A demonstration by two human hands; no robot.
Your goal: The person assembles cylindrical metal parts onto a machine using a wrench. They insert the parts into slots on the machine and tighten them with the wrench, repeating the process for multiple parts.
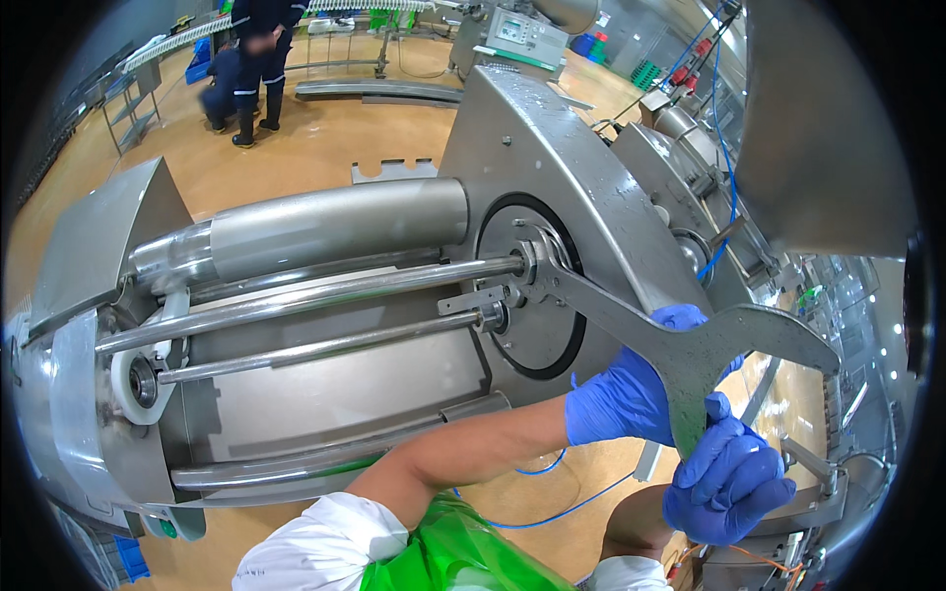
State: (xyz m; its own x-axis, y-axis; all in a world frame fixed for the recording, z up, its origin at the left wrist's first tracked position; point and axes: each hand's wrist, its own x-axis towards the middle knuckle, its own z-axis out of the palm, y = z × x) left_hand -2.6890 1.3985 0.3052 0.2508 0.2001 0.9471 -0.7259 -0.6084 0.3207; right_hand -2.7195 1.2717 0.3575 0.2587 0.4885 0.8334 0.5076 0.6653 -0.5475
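Note:
A large flat metal spanner [645,340] reaches from the machine's shaft hub up toward the right. Its narrow end sits around a hex nut [529,262] on the round plate [537,330], and its wide end forks into two curved prongs. In a blue glove, my left hand [631,394] grips the spanner from behind, near the fork; part of its fingers is hidden by the metal. My right hand [727,478], also gloved in blue, has its fingers closed around the tip of the lower prong. A polished shaft [325,298] runs left from the nut, above a thinner rod [325,352].
A thick steel roller [340,227] and a lower rail [305,465] flank the shafts. The slanted steel housing [572,167] rises beyond the spanner. Blue hoses [567,514] trail on the tan floor. Two people [258,69] in dark clothes are at the far left.

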